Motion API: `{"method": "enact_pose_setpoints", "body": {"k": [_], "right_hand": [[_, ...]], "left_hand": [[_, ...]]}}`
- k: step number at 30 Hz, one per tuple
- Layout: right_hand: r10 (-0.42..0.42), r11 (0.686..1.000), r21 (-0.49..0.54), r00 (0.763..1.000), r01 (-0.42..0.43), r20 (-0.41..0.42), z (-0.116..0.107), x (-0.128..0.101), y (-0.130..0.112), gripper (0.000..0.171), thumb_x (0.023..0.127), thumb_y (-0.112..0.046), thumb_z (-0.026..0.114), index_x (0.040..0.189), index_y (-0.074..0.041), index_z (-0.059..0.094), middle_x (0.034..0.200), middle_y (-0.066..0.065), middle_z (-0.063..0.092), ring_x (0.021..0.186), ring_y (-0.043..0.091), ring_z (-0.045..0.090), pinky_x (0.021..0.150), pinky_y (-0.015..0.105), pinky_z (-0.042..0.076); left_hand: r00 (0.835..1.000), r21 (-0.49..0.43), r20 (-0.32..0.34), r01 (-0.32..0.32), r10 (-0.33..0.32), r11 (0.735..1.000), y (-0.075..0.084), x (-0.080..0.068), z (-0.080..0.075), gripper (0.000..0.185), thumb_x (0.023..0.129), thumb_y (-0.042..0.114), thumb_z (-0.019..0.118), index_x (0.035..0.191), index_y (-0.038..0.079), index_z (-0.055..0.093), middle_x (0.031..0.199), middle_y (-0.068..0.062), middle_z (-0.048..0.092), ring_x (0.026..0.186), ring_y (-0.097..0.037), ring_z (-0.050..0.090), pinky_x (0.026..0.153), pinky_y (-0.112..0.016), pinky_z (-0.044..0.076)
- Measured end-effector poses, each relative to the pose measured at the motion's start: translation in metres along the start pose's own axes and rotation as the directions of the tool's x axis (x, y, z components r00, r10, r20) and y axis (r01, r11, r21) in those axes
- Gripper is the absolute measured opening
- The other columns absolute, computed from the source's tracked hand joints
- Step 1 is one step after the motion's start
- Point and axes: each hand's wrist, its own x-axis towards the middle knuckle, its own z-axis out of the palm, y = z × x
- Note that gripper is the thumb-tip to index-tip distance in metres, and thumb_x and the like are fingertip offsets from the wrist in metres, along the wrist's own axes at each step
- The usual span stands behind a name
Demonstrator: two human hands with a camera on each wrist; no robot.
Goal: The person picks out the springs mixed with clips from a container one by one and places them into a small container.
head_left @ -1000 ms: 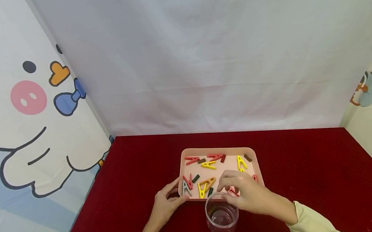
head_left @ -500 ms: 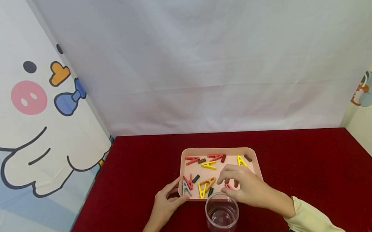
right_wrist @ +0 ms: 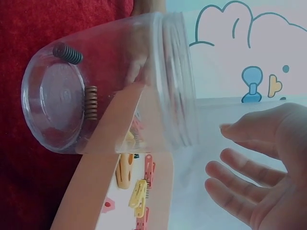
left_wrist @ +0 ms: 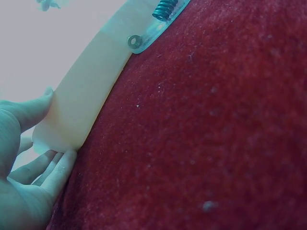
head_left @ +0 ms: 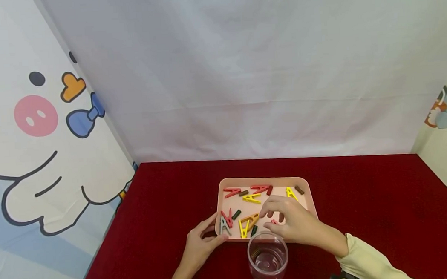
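A pink tray [head_left: 221, 186] on the red cloth holds several red, yellow and orange clothespins [head_left: 248, 220] and small dark springs [head_left: 235, 214]. My left hand [head_left: 213, 230] grips the tray's near left corner, thumb on the rim and fingers against the wall [left_wrist: 91, 86]. My right hand [head_left: 272, 217] hovers over the tray's near right part with relaxed fingers [right_wrist: 249, 160], holding nothing, close to a small red piece [head_left: 274, 221]. A clear jar [head_left: 268, 258] stands just in front of the tray with two springs [right_wrist: 91, 103] in it.
The red cloth [head_left: 365, 199] covers the table. White sheets close it in at the back and on both sides, with cartoon prints left and right. Another spring [left_wrist: 165, 8] shows through the jar in the left wrist view.
My right hand has moved from the jar's rim back over the tray, a little farther from me. The left hand, tray and jar have stayed put.
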Motion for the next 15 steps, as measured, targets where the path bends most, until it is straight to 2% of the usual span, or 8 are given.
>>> {"method": "enact_pose_setpoints", "body": {"k": [6, 15], "right_hand": [[0.015, 1.000, 0.002, 1.000, -0.015, -0.001, 0.005, 0.002, 0.006, 0.019, 0.075, 0.000, 0.074, 0.086, -0.014, 0.066, 0.086, 0.000, 0.063, 0.075, 0.016, 0.058, 0.056, 0.019, 0.049], [0.046, 0.998, 0.034, 0.999, -0.046, -0.003, 0.012, 0.001, 0.017, 0.016, 0.075, 0.001, 0.073, 0.085, -0.010, 0.067, 0.085, 0.001, 0.063, 0.075, 0.017, 0.058, 0.054, 0.027, 0.052]], "left_hand": [[1.000, 0.002, -0.001, 0.005, -0.005, 1.000, 0.001, -0.001, 0.000, 0.065, 0.076, 0.011, 0.080, 0.135, 0.011, 0.054, 0.122, -0.018, 0.057, 0.108, -0.031, 0.057, 0.076, -0.025, 0.054], [1.000, 0.006, 0.010, 0.008, -0.008, 1.000, 0.001, 0.000, -0.001, 0.065, 0.076, 0.012, 0.080, 0.136, 0.010, 0.053, 0.124, -0.019, 0.055, 0.108, -0.032, 0.057, 0.077, -0.025, 0.054]]}}
